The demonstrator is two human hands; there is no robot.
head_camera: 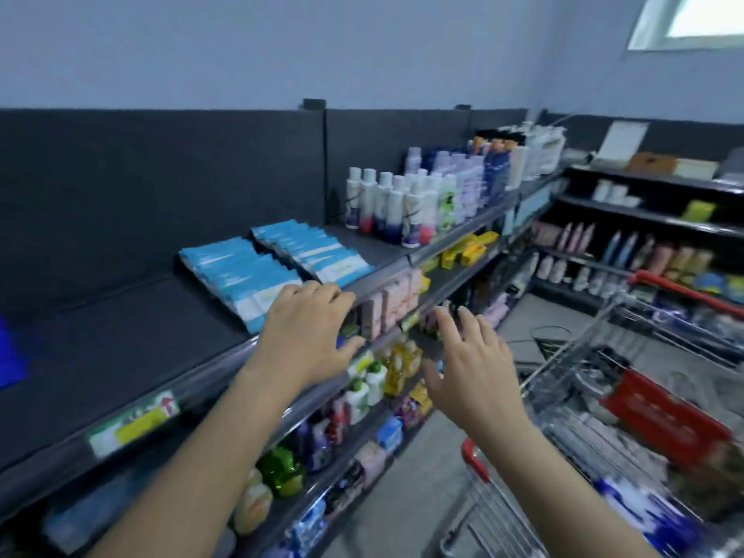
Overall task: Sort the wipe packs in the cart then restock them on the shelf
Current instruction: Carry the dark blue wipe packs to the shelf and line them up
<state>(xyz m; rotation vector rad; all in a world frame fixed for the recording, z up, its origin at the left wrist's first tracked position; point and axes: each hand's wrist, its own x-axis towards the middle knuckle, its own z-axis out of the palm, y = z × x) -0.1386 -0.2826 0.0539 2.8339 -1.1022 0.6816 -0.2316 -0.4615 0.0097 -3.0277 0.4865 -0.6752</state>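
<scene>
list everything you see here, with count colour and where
wipe packs: two rows, light blue, on top shelf
bottles: many, white and blue, top shelf, right of the packs
pink boxes: several, pink, just below the top shelf
label: one, green and yellow, top shelf's front edge
cart: one, wire with red trim, right
left hand: open, by the packs' front
right hand: open, in the air

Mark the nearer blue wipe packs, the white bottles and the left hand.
nearer blue wipe packs (237, 275): head view, a middle pack's top.
white bottles (382, 207): head view, a front bottle's body.
left hand (306, 336): head view, its back.
</scene>
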